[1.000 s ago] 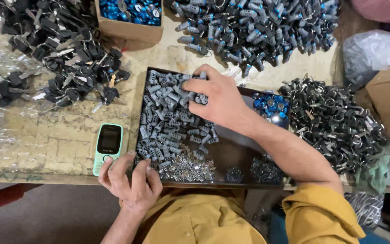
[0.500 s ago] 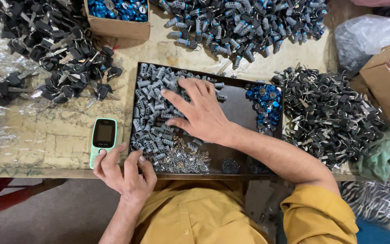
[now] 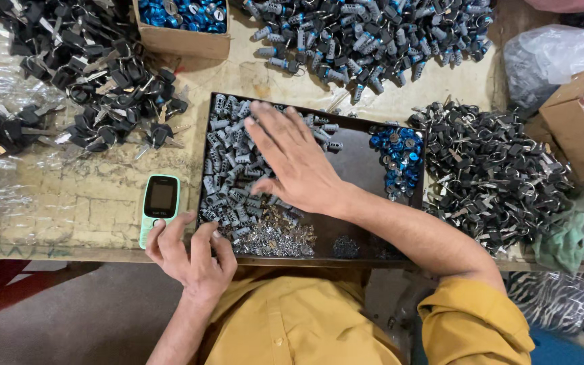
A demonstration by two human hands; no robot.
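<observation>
Worktable [image 3: 103, 203] covered in sorted hardware; a black tray [image 3: 356, 165] sits at the near edge in front of the person. Black-headed keys [image 3: 103, 88] heaped far left, a second key pile [image 3: 495, 176] right of the tray, grey-blue lock barrels [image 3: 373, 34] heaped at the far side, a cardboard box [image 3: 184, 30] of blue caps beside them.

Inside the tray: grey lock cylinders [image 3: 234, 169] packed in the left part, blue caps [image 3: 397, 152] at its right end, small silvery bits [image 3: 275, 233] along the near edge.

Right hand [image 3: 299, 162] lies flat on the cylinders, palm down, fingers spread apart, nothing clamped. The cylinders lie directly under and left of it; this hand is nearer. Their long axes are mixed, no common pointing direction, many running roughly across the tray.

Left hand [image 3: 190, 253] rests at the tray's near-left corner, fingers loosely curled, touching the tray edge, holding nothing I can see. A green phone [image 3: 160, 203] lies just beside it, long axis pointing away from the person.
</observation>
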